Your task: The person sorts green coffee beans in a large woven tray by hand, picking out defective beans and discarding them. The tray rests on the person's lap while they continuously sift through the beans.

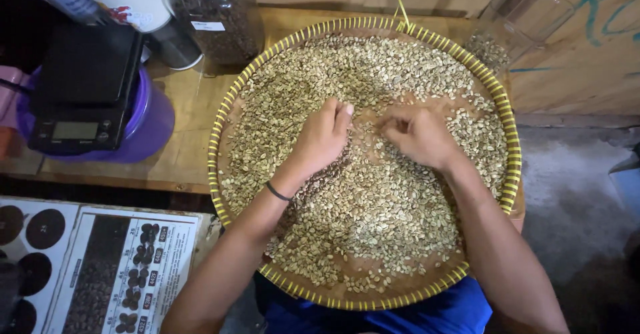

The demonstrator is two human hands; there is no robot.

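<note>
Basically both hands rest on pale beans (373, 201) in the round woven tray (507, 134): left hand (323, 137) flat, fingers loose; right hand (417, 134) curled, pinching beans, nearer tray centre.

A small coffee-sorting workshop: a wide woven tray (508, 141) of pale green beans (373, 207) sits on a rough wooden worktop (180, 147), beside a digital scale (83, 94), a jar of dark beans (223, 17), and a printed bean chart (127, 267) over bare concrete floor (573, 194).
</note>
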